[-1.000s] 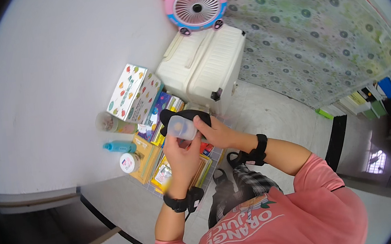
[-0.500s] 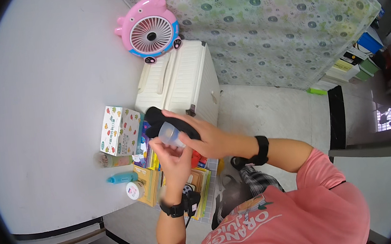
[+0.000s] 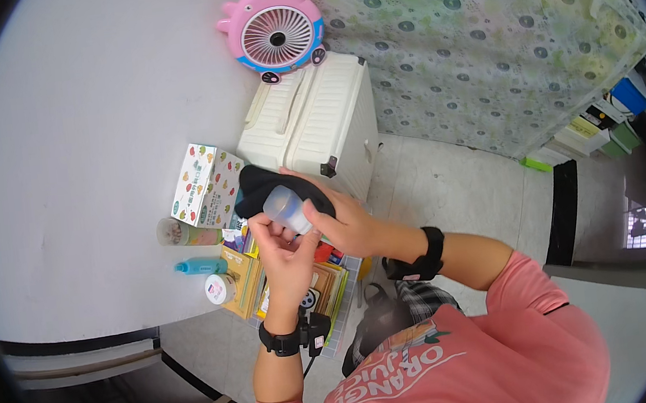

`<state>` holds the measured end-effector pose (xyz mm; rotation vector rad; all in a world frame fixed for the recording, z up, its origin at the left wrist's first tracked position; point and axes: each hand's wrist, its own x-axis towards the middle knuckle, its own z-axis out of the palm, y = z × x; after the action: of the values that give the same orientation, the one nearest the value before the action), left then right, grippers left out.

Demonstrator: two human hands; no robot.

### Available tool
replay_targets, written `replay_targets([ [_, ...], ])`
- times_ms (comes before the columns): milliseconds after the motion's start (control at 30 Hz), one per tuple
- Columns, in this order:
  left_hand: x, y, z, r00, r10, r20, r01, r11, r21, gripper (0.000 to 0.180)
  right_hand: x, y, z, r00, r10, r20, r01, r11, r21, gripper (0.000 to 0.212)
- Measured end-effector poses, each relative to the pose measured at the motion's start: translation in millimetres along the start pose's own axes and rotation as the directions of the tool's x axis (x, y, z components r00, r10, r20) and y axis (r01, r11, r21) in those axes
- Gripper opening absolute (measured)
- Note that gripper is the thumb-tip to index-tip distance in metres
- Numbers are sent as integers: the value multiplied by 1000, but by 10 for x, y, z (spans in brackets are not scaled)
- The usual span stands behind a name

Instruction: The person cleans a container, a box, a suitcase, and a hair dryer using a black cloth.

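Observation:
A small rounded container of clear, bluish plastic with a whitish lower end (image 3: 284,208) is held in front of me, tilted. Fingers and thumb of my left hand (image 3: 285,256) pinch its lower end. Behind it, a soft black cloth item (image 3: 254,187) drapes over my right hand (image 3: 349,222), which is closed on it. My right thumb rests against the container's whitish end. The cloth's exact kind and my right fingers behind it are hidden.
Below my hands stands a small table with books and notebooks (image 3: 245,288). On it are a patterned box (image 3: 207,186), a jar (image 3: 177,232), a blue bottle (image 3: 200,266) and a white-lidded tub (image 3: 220,288). Beyond, a pink fan (image 3: 277,37) tops a white suitcase (image 3: 329,106).
The view has shifted, so the fan, suitcase and table items sit differently in it. Both hands still hold the container and black cloth, and more of the container shows now.

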<state>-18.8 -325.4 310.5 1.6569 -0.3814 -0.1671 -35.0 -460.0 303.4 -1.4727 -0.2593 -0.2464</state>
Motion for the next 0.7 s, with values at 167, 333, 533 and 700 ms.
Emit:
replay_targets([
  [167, -15, -78, -157, 995, -63, -77, 51, 987, -149, 46, -380, 420, -37, 997, 32, 66, -23, 991, -129, 55],
  [333, -85, -66, -68, 994, -89, -58, 95, 990, 101, 46, -185, 432, -53, 993, 69, 94, -47, 974, -222, 55],
  [533, -37, -32, -284, 994, -28, -101, 1, 966, -258, 47, -456, 636, -75, 993, -105, 63, 116, 968, -222, 45],
  [700, 44, 139, -355, 978, -122, 169, 170, 935, -310, 47, -465, 1011, -453, 953, 249, -174, -270, 956, -113, 40],
])
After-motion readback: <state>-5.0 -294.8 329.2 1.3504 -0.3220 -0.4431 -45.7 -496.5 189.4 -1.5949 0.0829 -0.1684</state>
